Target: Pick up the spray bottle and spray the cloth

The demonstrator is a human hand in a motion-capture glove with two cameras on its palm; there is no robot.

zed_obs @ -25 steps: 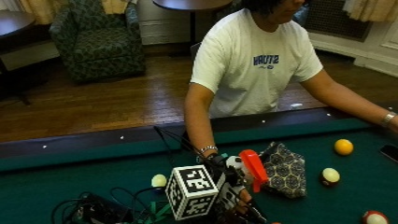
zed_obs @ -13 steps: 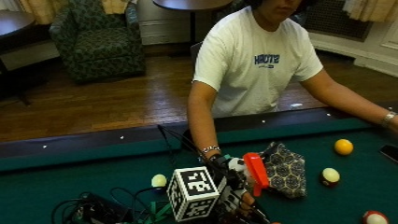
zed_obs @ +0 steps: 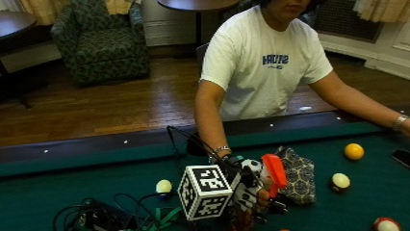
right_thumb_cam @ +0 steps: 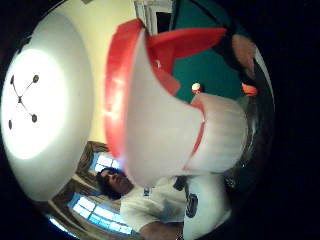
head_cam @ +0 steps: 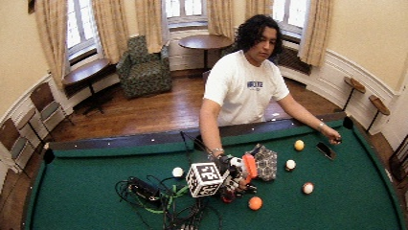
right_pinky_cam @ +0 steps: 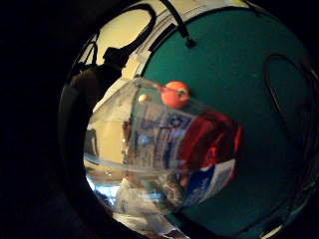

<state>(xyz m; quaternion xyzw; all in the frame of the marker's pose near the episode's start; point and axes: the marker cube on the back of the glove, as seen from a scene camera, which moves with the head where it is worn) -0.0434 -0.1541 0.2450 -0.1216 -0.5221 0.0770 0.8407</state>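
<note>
Hand [zed_obs: 247,192] with spray bottle [zed_obs: 274,174], unmoved

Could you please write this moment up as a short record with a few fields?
surface: green pool table
right hand: gloved, grips the spray bottle upright, red trigger head on top
cloth: patterned, lying on the felt right beside the bottle
bottle body: clear with a red and blue label, close to the palm
balls: yellow ball, pale ball, orange ball
other hand: bare, at the table's far edge
spray: none visible
</note>
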